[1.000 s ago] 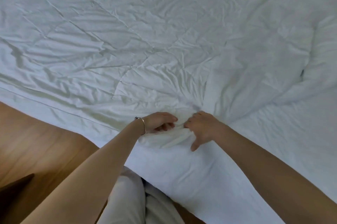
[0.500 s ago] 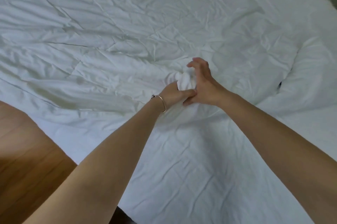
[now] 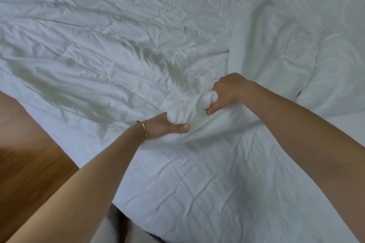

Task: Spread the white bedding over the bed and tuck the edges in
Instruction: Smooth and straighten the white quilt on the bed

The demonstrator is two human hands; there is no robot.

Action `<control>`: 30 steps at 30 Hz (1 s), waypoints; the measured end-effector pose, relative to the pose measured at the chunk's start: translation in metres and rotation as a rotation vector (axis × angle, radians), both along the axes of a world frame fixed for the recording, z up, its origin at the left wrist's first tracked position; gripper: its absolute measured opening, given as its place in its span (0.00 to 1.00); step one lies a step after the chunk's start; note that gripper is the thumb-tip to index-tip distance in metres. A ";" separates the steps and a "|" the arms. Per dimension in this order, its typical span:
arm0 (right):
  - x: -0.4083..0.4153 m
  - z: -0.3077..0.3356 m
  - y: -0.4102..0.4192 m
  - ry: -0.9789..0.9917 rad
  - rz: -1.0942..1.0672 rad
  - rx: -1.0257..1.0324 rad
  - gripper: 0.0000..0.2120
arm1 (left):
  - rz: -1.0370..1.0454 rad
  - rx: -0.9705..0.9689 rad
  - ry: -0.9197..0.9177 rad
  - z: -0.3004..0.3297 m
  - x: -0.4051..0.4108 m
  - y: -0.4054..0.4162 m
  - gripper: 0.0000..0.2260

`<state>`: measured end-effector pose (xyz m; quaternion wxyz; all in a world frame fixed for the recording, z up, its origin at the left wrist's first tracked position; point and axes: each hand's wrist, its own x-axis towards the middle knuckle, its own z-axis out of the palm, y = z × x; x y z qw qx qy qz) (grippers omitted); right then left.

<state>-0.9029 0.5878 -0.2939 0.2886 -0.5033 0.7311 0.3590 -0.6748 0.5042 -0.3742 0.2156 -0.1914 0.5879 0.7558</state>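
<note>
The white bedding lies crumpled across the bed and fills most of the view. My left hand, with a thin bracelet on the wrist, grips a bunched fold of the bedding from below, thumb pointing right. A short way up and to the right, my right hand grips another bunch of the same fold, knuckles up. The cloth between the two hands is gathered into a thick roll. A long ridge of bedding runs up from my right hand toward the far right.
Brown wooden floor shows at the lower left beside the bed's edge. My light trousers are visible at the bottom. A small dark gap opens between folds at the right.
Both hands rose with the bunched cloth from the near edge, then moved apart: the left hand down and left, the right hand to the right, pulling the fold between them.
</note>
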 end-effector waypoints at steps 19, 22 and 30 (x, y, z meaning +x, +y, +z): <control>0.281 -0.044 0.117 -0.406 -0.649 -0.060 0.43 | -0.775 -0.295 -0.405 0.004 0.164 -0.017 0.41; 0.268 -0.029 0.126 -0.305 -0.255 -0.174 0.38 | -0.695 -0.215 -0.332 0.011 0.142 0.005 0.38; 0.176 -0.004 0.136 -0.044 0.101 -0.277 0.26 | -0.201 0.056 -0.275 0.015 0.081 0.078 0.26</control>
